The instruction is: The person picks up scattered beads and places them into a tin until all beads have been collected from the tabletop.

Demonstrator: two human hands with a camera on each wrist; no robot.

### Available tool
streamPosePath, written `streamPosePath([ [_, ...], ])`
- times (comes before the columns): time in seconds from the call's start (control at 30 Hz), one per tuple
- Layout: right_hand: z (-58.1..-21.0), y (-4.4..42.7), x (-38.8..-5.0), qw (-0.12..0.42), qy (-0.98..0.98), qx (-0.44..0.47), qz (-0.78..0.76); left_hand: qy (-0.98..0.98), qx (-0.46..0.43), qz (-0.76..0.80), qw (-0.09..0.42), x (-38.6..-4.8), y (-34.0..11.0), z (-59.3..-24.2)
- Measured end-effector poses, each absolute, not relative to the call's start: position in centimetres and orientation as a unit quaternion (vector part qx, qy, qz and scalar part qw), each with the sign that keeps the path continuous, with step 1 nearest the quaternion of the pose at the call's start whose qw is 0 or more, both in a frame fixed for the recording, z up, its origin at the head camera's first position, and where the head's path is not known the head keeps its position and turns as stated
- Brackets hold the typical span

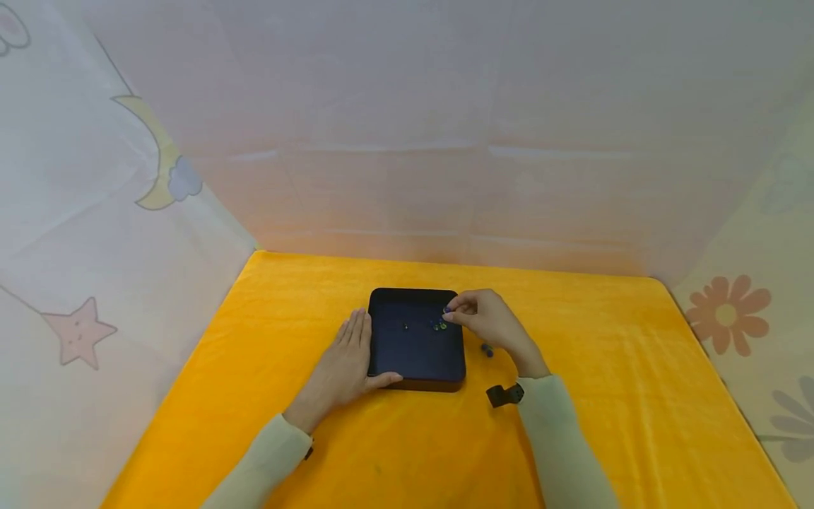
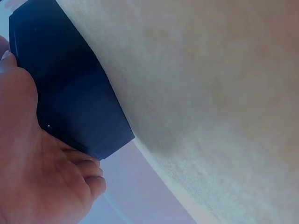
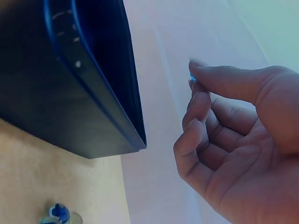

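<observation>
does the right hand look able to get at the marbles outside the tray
Probably yes: the marbles lie uncovered beside the tray, close to the right hand, though it pinches a small blue thing.

A dark, square, open-topped tray (image 1: 413, 357) with rounded corners lies flat, the left hand (image 1: 340, 364) against its left side. On its floor sit a cluster of small, shiny green and blue beads (image 1: 439, 326) towards the right and a single bead (image 1: 405, 326) nearer the middle. The right hand (image 1: 492, 325) pinches a bluish piece (image 1: 447, 309), probably another bead though mostly hidden, by the tray's right wall. Loose bluish beads (image 1: 487, 350) lie just outside.
</observation>
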State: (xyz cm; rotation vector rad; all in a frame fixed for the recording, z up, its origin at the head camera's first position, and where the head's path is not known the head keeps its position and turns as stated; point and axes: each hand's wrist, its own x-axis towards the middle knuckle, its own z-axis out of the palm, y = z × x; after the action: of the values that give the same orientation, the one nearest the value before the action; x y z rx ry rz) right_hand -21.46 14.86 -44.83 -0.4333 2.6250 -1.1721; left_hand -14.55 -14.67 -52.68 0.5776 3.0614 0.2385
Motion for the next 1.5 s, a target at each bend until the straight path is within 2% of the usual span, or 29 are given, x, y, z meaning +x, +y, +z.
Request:
streamPosePath([
  [0.2,-44.6,14.3,-21.8,0.121,0.898,-0.153,-0.396,0.98,0.181,0.08,0.02,-14.5,-14.6,-52.6],
  [0.7,-44.3,12.7,-23.2,0.13,0.898,-0.165,-0.387,0.981,0.177,0.081,0.0,-14.7,-14.5,-53.0],
  [1.33,-44.7,10.3,-24.8,0.143,0.888,-0.189,-0.393,0.98,0.184,0.077,0.016,-14.7,-14.5,-53.0],
  [1.5,-45.1,9.8,-25.3,0.139,0.888,-0.189,-0.396,0.98,0.185,0.078,0.006,-14.8,-14.6,-53.0],
])
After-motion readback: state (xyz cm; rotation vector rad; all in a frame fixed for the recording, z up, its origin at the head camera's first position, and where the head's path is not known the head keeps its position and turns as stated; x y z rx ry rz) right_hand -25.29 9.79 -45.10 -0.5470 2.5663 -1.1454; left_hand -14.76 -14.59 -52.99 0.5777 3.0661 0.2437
